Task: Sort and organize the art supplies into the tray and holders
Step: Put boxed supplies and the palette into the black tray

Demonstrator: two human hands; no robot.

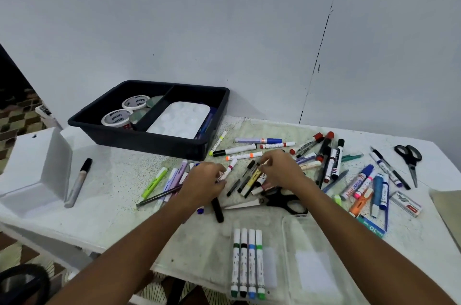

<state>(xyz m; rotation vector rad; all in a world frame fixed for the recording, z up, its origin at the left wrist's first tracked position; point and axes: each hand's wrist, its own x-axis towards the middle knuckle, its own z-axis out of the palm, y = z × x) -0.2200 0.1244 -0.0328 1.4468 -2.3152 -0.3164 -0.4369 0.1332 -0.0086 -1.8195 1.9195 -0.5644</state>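
Markers, pens and highlighters lie scattered over the white table [119, 195]. My left hand [204, 181] grips a white marker with a dark red band [230, 168] at the middle of the pile. My right hand [280, 172] is just right of it, its fingertips pinching the end of a thin pen [264, 162]. A black two-compartment tray [149, 141] stands at the back left, holding tape rolls [117, 117] and a white palette [180, 118]. Several white markers [247, 262] lie side by side in a clear tray [272, 267] at the front.
Black scissors [284, 200] lie under my right wrist, and a second pair [410, 157] at the far right. A white box-like holder [37, 167] stands at the left with a grey marker [79, 181] beside it. Another clear container [314, 254] sits at the front right.
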